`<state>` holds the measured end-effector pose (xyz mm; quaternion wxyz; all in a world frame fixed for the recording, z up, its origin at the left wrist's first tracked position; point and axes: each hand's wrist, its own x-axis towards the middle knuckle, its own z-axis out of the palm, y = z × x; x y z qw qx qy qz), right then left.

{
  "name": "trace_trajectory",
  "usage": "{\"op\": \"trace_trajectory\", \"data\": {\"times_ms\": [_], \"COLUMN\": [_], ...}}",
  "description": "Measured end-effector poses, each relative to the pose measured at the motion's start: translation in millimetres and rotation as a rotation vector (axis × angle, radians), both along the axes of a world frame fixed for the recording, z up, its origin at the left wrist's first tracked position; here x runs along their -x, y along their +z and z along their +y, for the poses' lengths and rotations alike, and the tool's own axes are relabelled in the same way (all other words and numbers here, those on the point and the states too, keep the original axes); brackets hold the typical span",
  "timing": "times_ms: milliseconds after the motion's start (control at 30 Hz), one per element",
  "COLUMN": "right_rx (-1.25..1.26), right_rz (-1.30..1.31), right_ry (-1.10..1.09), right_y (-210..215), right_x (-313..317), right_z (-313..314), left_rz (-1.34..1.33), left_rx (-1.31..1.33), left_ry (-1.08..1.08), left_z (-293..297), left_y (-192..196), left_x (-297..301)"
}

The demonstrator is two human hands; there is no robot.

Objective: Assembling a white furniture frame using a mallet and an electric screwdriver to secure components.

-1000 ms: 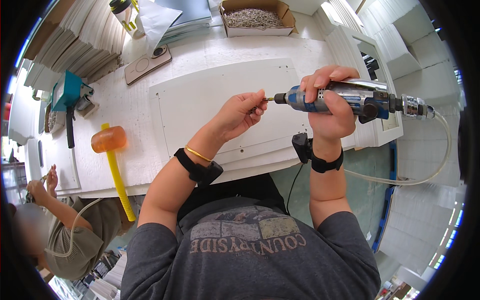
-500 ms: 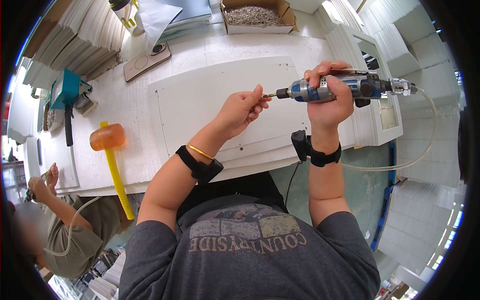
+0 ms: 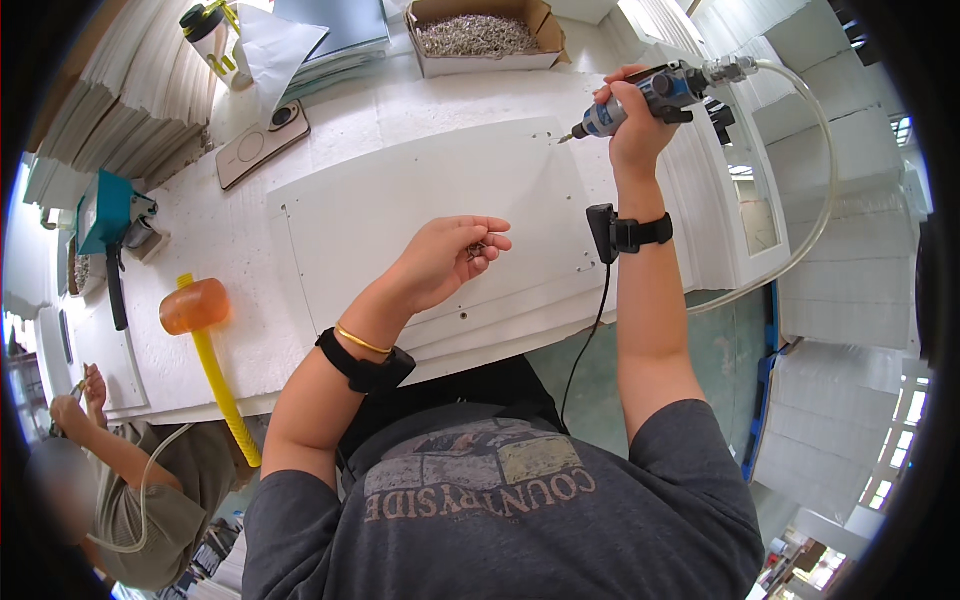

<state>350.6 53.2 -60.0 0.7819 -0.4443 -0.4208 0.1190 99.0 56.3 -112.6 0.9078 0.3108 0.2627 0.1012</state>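
Left hand [image 3: 435,265], with a gold bracelet [image 3: 363,340] and a black band [image 3: 365,372] on the forearm at its near left, is reaching over the middle of a white panel [image 3: 400,190]. It is half closing: the index and middle fingers are pointing right, nearly straight, while the other two are curling around a few small metal fasteners [image 3: 474,251]. These are sitting against the inner side of the fingers, at the right of the palm; their number is hard to tell. At the far side of the table, a cardboard box [image 3: 490,63] is holding a heap of similar small metal pieces [image 3: 478,36]. Farther right, a blue and silver power driver [image 3: 672,90] is pointing its bit [image 3: 566,138] near and left, toward the panel's far right corner; whether the tip is touching is unclear. Right hand [image 3: 638,135] is gripping the driver's body, fingers wrapping closely around it, so the bit is jutting out left of the hand and the back end is extending to its far right. There, a metal coupling [image 3: 730,69] is joining a clear hose [image 3: 833,175], which is looping down the right side
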Motion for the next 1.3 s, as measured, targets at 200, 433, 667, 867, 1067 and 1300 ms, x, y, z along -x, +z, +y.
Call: {"op": "trace_trajectory", "data": {"times_ms": [200, 433, 667, 867, 1067, 1300], "right_rx": [0.026, 0.042, 0.087, 0.083, 0.110, 0.134], "right_rz": [-0.040, -0.042, -0.107, -0.098, -0.125, -0.107], "right_ry": [0.023, 0.028, 0.058, 0.091, 0.084, 0.097], "right_y": [-7.1, -9.4, -10.3, -9.2, -12.2, -15.4], "right_x": [-3.8, -0.5, 6.0, 6.1, 4.2, 4.5], "right_z": [6.4, 9.4, 14.2, 16.8, 21.1, 20.5], "left_rz": [0.007, -0.015, -0.026, -0.025, -0.017, 0.030], "left_rx": [0.014, 0.028, 0.043, 0.031, 0.026, -0.014], "left_ry": [0.016, 0.002, 0.010, 0.006, 0.001, 0.039], "left_z": [-0.5, -0.6, -0.3, 0.8, -1.0, -1.3], "left_y": [-0.3, -3.8, -3.3, -2.7, 2.1, 5.4], "left_x": [3.1, 3.2, 5.0, 6.1, 4.8, 13.0]}}
